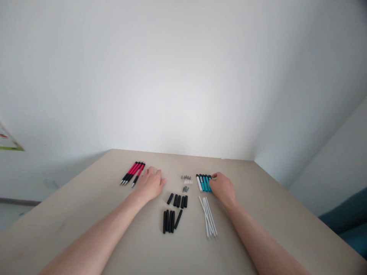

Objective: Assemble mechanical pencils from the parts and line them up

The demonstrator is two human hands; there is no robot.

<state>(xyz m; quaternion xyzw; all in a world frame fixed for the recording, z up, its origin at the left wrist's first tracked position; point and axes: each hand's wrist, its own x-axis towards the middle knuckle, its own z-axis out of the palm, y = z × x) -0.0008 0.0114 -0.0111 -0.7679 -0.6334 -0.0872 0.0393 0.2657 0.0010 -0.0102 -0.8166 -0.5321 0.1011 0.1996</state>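
My left hand (150, 183) rests on the table with its fingers spread, holding nothing. Just to its left lie several red-and-black pens (132, 173) with silver tips. My right hand (223, 187) is curled at the right end of a row of teal pen barrels (204, 183) with black ends. Its thumb and index finger close around the rightmost barrel, partly hiding it. A white pen barrel (199, 183) lies at the row's left end. Below the row are several thin white pen refills (210, 217), some crossing each other.
Between the hands sit small metal tips (185, 177), small clear-white pieces (188, 182) and grey metal pieces (185, 189). Closer to me are short black tubes (179, 201) and longer black tubes (169, 221). The beige table (137, 244) meets a white wall (183, 95).
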